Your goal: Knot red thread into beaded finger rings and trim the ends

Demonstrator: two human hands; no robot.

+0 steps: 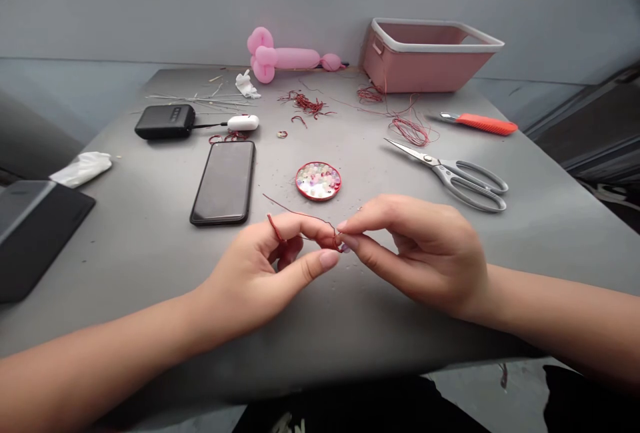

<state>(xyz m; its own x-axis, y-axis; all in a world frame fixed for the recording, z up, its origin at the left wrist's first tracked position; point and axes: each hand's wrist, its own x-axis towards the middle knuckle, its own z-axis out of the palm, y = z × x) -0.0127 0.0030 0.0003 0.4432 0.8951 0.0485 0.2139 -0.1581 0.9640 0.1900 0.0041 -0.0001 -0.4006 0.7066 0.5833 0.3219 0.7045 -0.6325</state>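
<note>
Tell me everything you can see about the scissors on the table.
The scissors have silvery, metallic-looking blades that taper to a point, a round pivot, and two grey looped handles that look like plastic. The blades look shut or nearly so. They lie flat on the table, blades pointing left and away from the person, beyond the right hand and nearer than the orange-handled tool. Only the table appears to touch them.

Thin dark-red cord (303,213), loose end pointing left; small lilac bead (345,248) at right
</note>
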